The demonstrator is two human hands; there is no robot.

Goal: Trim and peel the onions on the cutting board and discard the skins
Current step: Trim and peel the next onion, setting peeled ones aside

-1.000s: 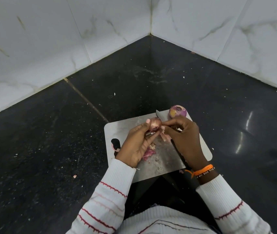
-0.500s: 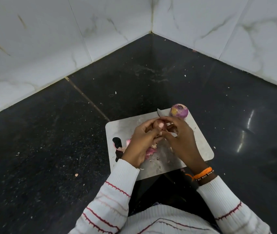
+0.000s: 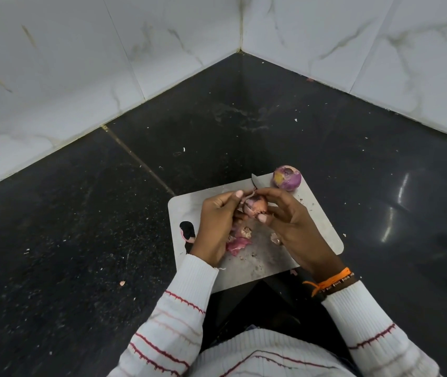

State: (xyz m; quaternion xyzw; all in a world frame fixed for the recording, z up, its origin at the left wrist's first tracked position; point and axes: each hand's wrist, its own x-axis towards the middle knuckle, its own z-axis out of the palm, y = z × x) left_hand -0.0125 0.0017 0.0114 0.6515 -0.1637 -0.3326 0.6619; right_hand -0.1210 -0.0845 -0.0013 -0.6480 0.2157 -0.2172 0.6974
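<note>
Seen from the head camera, looking down: most of a knife [image 3: 256,181] is hidden behind the hands, with only its pointed blade tip showing at the far edge of a pale cutting board [image 3: 323,227]; which hand, if either, holds it cannot be told. The near edge of the board is covered by the person's white, red-striped sleeves, and the board's lower left corner lies under the left wrist. The left hand [image 3: 217,227] and right hand [image 3: 290,224] meet over the middle of the board, raised above it, with a small onion [image 3: 256,206] between them. The left fingers are curled round the onion from the left, the thumb tip near its top, where a thin strip of papery skin stands up; the palm side of this hand faces away and cannot be seen. The right fingers [image 3: 262,218] are bent and pinch the onion from the right and below. Under the hands, pink onion skins [image 3: 237,244] lie on the board, partly hidden by the left hand. A second, peeled purple onion [image 3: 287,177] sits at the board's far right corner, apart from the hands. The board rests on a dark speckled worktop [image 3: 80,240] in a corner of white marbled wall tiles [image 3: 80,63]. An orange wristband [image 3: 331,280] circles the right wrist.
</note>
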